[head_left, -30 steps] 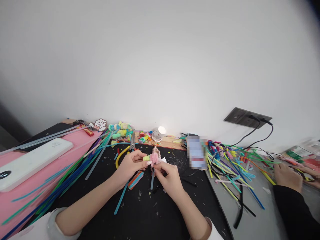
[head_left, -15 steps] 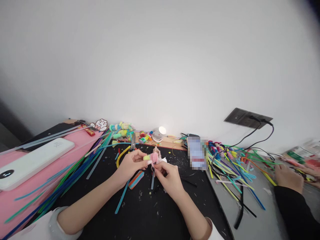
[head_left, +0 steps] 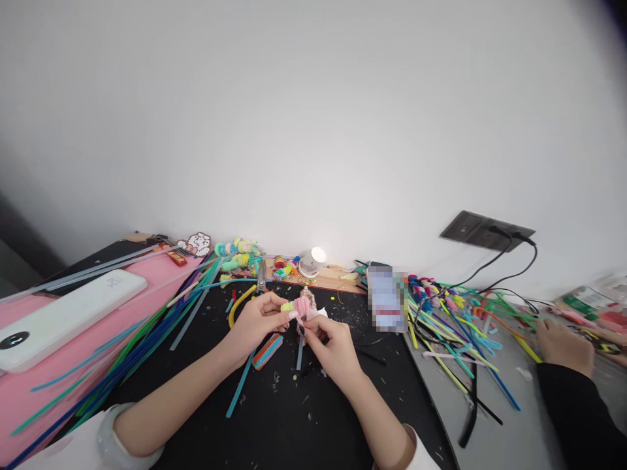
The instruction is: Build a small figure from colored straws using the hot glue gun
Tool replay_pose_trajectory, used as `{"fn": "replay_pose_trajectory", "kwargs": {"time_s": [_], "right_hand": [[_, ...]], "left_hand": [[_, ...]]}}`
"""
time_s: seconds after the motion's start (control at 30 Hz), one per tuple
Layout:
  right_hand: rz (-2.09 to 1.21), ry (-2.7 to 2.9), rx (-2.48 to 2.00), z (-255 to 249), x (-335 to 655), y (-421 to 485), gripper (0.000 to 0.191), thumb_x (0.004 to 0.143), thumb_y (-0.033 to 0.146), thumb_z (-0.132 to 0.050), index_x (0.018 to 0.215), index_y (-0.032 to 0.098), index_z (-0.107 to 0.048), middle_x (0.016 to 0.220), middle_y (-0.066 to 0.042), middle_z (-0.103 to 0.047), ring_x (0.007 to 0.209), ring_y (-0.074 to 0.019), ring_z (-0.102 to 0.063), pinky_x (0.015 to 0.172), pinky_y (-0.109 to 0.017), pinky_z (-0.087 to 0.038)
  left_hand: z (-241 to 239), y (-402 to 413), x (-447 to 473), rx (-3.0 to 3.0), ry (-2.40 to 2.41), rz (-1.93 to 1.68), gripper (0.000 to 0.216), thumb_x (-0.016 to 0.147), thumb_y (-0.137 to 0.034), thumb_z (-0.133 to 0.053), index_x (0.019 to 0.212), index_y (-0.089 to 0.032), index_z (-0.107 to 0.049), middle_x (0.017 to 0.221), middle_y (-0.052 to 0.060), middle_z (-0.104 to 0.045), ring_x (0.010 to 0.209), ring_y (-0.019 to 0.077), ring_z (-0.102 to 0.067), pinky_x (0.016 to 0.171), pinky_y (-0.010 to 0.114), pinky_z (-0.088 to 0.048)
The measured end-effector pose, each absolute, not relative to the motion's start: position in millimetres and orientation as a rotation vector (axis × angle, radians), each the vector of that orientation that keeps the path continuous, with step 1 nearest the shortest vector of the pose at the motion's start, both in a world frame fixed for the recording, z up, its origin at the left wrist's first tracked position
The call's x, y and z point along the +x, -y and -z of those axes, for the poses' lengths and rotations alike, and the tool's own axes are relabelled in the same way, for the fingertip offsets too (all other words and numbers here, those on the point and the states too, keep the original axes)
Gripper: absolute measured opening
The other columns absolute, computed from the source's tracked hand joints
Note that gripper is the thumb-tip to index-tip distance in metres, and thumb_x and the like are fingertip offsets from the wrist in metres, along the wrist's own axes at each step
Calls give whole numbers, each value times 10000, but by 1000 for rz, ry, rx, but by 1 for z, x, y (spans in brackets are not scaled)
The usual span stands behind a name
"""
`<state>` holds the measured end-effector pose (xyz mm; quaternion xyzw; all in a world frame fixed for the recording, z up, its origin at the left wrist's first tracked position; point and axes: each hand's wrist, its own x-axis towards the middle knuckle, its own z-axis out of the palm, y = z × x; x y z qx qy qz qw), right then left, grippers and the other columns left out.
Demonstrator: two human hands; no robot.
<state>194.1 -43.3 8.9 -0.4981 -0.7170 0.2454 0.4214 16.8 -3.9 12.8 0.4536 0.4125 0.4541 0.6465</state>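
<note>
Between the fingertips of both hands is a small fuzzy pipe-cleaner piece, pink with a ridged yellow end. My left hand grips it by the yellow end, thumb in front and fingers behind. From the other side, my right hand pinches its lower pink part between thumb and forefinger; the exact contact is too small to see. Just below lies a pale grey-blue strip, its top end near the fingers. A flat orange-and-blue striped bundle rests beside my left hand.
Scissors and a round lit lamp stand behind the hands. A phone leans at the back right. Long pipe cleaners spread leftward near a white power bank. At right, a co-worker's hand is over more pipe cleaners.
My hands keep almost the same hold, with the pink piece turned very slightly. The co-worker's hand at the right has shifted a little to the left.
</note>
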Motion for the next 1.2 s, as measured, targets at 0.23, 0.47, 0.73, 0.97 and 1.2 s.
{"fn": "replay_pose_trajectory", "kwargs": {"time_s": [0.23, 0.47, 0.73, 0.97, 1.2], "right_hand": [[-621, 1805, -1274, -12, 193, 44, 160, 822, 163, -526, 677, 190, -589, 557, 27, -585, 485, -105, -504, 507, -193, -384], [-626, 1793, -1311, -15, 192, 44, 187, 809, 180, -521, 622, 191, -531, 525, 38, -526, 473, -97, -435, 493, -196, -338], [-613, 1804, -1327, -15, 193, 46, 252, 812, 198, -531, 569, 201, -464, 492, 56, -469, 457, -91, -398, 486, -202, -316], [-653, 1756, -1314, -13, 192, 44, 168, 800, 191, -533, 633, 192, -543, 538, 46, -503, 481, -95, -430, 487, -196, -343], [-667, 1746, -1311, -14, 192, 44, 143, 795, 203, -525, 659, 196, -567, 556, 35, -524, 487, -104, -458, 489, -204, -368]], "left_hand": [[-9, 3, 15, 1040, -942, -1061, 328, 620, -351, -833, 764, -168, -601, 673, -25, -674, 598, 108, -597, 608, 228, -497], [-7, 0, 13, 1020, -971, -1100, 320, 640, -347, -823, 786, -174, -596, 717, -21, -682, 622, 114, -614, 618, 231, -497], [-10, 2, 14, 995, -973, -1096, 359, 605, -368, -836, 774, -169, -588, 708, -21, -678, 614, 112, -603, 619, 237, -486], [-14, 3, 13, 991, -989, -1112, 347, 614, -374, -825, 766, -164, -595, 664, -30, -655, 597, 112, -585, 605, 237, -468], [-12, 2, 13, 986, -989, -1124, 331, 619, -361, -824, 766, -165, -600, 664, -31, -646, 595, 117, -584, 604, 242, -464]]}}
